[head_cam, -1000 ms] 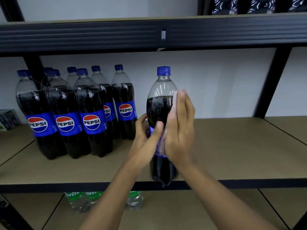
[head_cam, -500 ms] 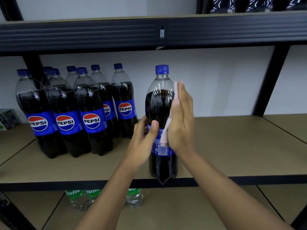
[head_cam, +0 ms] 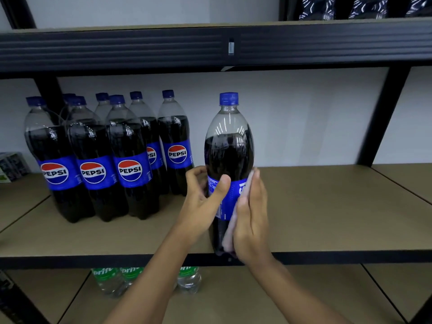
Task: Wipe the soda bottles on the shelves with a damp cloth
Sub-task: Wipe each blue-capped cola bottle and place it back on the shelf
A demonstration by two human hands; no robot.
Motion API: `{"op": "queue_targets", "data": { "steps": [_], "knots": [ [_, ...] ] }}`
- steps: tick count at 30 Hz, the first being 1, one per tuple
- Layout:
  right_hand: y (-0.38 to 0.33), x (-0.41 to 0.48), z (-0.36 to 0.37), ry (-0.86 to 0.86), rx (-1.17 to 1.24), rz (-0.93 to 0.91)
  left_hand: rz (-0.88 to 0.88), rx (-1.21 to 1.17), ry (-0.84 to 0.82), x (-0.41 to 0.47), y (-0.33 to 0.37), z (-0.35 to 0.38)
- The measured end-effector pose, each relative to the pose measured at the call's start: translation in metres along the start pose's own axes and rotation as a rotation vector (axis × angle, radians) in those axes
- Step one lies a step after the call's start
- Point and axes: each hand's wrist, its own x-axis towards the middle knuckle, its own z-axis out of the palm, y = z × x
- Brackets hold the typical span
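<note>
Two hands work one soda bottle (head_cam: 230,148) standing between them at the edge of the shelf (head_cam: 327,206): the left hand (head_cam: 201,202) wraps its label, seemingly to steady it, while the right hand (head_cam: 251,220), fingers straight, flattens the pale cloth (head_cam: 228,237) against its side for wiping.

We see a small printed box (head_cam: 10,166) far left, dark glossy items (head_cam: 364,7) top right, and a white wall (head_cam: 304,113) behind.
</note>
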Motion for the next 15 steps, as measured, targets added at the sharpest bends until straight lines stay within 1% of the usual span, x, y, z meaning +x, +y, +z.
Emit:
{"op": "queue_targets", "data": {
  "steps": [3,5,7,9,11,13,15],
  "knots": [
    [-0.031,0.052,-0.004,0.050,0.037,-0.032,-0.011,-0.011,-0.009,0.003,-0.001,-0.006],
    [-0.048,0.082,-0.007,0.037,0.073,-0.029,-0.035,0.006,-0.053,0.004,0.000,-0.010],
    [-0.053,0.092,-0.005,0.049,0.066,-0.052,-0.055,0.003,-0.084,0.005,-0.001,-0.013],
    [-0.043,0.078,0.002,0.095,-0.002,-0.096,-0.062,0.005,-0.088,0.005,-0.002,-0.013],
    [-0.021,0.047,0.009,0.101,-0.078,-0.115,-0.063,-0.027,-0.071,0.003,-0.003,-0.013],
    [0.003,0.009,0.011,0.047,-0.098,-0.070,-0.057,-0.031,-0.054,0.003,-0.005,-0.012],
    [0.018,-0.021,0.006,-0.025,-0.056,0.016,-0.027,-0.018,-0.037,0.002,-0.006,-0.010]
  ]
}}
